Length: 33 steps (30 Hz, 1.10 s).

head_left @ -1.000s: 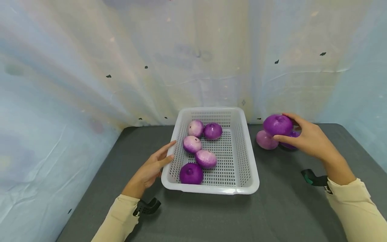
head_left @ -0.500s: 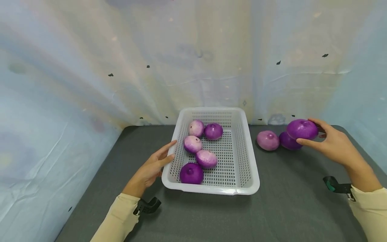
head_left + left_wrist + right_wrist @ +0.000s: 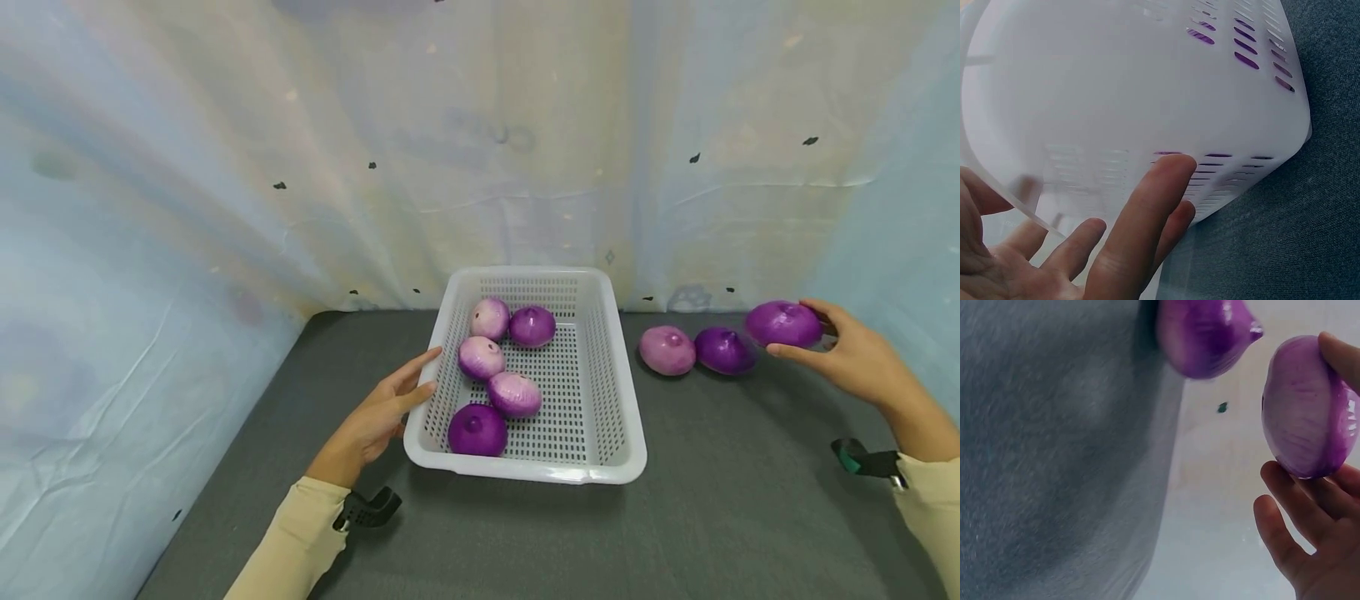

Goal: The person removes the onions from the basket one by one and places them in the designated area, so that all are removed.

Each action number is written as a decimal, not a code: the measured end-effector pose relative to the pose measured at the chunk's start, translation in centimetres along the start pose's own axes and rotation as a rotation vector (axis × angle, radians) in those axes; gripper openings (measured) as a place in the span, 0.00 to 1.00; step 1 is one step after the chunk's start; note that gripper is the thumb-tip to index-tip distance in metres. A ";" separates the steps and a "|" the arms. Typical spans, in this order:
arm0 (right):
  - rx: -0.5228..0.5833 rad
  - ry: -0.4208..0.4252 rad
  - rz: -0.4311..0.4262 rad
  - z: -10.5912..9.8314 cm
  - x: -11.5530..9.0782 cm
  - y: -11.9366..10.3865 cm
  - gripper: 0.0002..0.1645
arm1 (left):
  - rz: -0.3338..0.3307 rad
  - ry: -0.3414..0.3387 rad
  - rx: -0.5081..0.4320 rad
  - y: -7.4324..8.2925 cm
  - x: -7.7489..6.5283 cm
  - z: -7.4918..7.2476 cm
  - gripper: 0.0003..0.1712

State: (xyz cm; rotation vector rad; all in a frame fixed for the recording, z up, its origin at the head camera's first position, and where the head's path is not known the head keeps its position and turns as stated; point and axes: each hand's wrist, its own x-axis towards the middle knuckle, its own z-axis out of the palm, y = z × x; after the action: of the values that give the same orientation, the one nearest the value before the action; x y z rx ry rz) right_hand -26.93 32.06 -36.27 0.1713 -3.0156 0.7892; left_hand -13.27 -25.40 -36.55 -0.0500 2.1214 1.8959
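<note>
In the head view, a white perforated plastic basket [image 3: 630,450] holds several red onions, lined up mostly along its left side. My left hand [image 3: 375,417] rests against the basket's left rim, its fingers extended; in the left wrist view the fingers [image 3: 1138,225] lie along the outer wall. Off to the right, my right hand [image 3: 855,354] grips a purple onion [image 3: 782,323] between thumb and fingers, raised above the table. Left of it, a darker purple onion [image 3: 724,351] and a paler pink-purple onion [image 3: 667,350] lie side by side.
Everything stands on a table with a dark grey cloth [image 3: 525,542]. A pale patterned curtain [image 3: 525,167] hangs right behind the table's back edge and continues along the left side. Both wrists wear black camera straps.
My right hand has carried its purple onion rightward, from above the two loose onions to beside them, uncovering the darker one. My left hand stays at the basket rim.
</note>
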 end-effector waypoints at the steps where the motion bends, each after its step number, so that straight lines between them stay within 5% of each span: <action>1: -0.003 -0.002 0.000 0.0 0.1 0.3 0.63 | 0.000 0.000 0.000 0.0 0.0 0.0 0.35; 21: 0.005 -0.161 -0.015 1.8 2.8 5.6 0.63 | -0.004 0.007 0.002 -0.2 0.2 0.0 0.34; 33: -0.021 -0.216 -0.032 2.6 3.0 5.5 0.64 | -0.010 0.019 0.003 -0.1 0.2 0.1 0.33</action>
State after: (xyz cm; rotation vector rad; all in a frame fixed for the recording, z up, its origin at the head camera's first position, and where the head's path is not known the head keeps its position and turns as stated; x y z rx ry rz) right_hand -30.50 35.23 -41.02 0.3241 -3.2113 0.7848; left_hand -13.43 -25.31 -36.73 -0.0780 2.1328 1.8939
